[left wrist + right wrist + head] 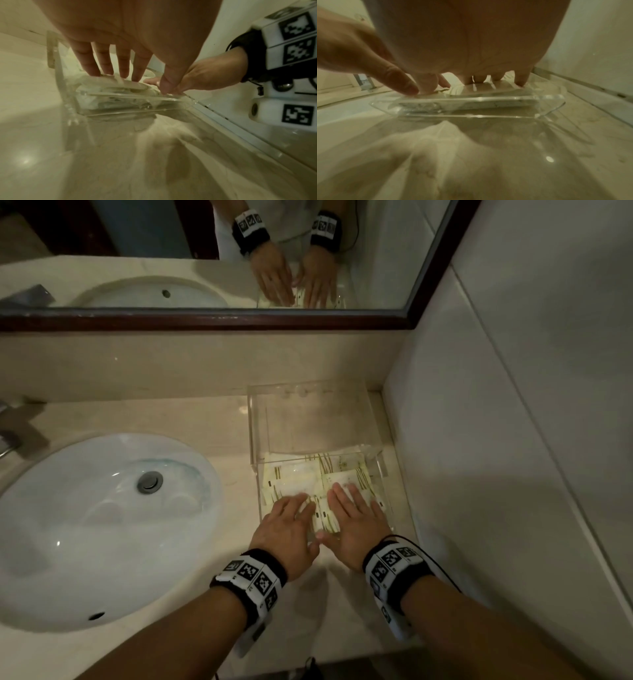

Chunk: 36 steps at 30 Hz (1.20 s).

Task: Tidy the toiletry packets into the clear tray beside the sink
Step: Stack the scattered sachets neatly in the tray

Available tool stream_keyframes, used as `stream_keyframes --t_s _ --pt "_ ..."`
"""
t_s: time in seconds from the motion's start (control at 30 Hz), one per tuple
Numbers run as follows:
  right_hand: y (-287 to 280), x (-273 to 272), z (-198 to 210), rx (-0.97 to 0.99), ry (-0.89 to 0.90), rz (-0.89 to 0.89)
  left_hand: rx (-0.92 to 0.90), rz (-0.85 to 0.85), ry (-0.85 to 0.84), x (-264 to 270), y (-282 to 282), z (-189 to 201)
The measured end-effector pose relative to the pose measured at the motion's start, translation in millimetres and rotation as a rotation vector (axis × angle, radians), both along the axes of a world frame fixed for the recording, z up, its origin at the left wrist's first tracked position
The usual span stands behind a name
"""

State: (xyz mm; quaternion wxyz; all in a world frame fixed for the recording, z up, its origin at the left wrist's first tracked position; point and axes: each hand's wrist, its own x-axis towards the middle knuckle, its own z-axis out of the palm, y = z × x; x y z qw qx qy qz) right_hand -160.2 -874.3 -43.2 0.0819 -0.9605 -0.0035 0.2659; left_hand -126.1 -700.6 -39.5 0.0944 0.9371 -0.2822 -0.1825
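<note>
The clear tray (255, 440) sat on the marble counter (137, 419) in the corner, between the white sink (85, 525) and the tiled side wall (513, 405). The toiletry packets (342, 470) — pale sachets with thin green stripes — lay flat inside it, filling its nearer half in overlapping layers.

Both hands lay palm-down on the packets, side by side, thumbs nearly meeting over the tray's near rim. The left hand (289, 529) had its fingers straight and slightly spread, fingertips (92, 70) pressing on the top packet. The right hand (356, 522) was likewise flat with straight fingers — its fingertips (520, 82) resting on the stack, seen through the tray's front wall. Neither hand gripped anything.

Above the counter, the dark-framed mirror (205, 320) reflected both hands and the marked wristbands (253, 577).
</note>
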Motion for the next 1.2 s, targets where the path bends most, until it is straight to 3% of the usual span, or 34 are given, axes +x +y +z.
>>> stream_keyframes --t_s 0.23,0.43,0.63,0.93,1.2 --pt "3 11 16 0.088 -0.322 -0.149 -0.117 0.068 -0.094 12 -7 12" --pt "0 44 14 0.112 -0.185 -0.101 0.001 0.089 0.017 36 -16 1" --pt "0 57 11 0.073 -0.076 -0.123 0.031 0.083 0.018 43 -16 0" --pt "-4 12 23 0.085 -0.357 -0.200 -0.027 0.024 -0.088 17 -1 14" --pt "6 -14 18 0.026 -0.257 -0.103 0.085 -0.029 0.019 -1 8 13"
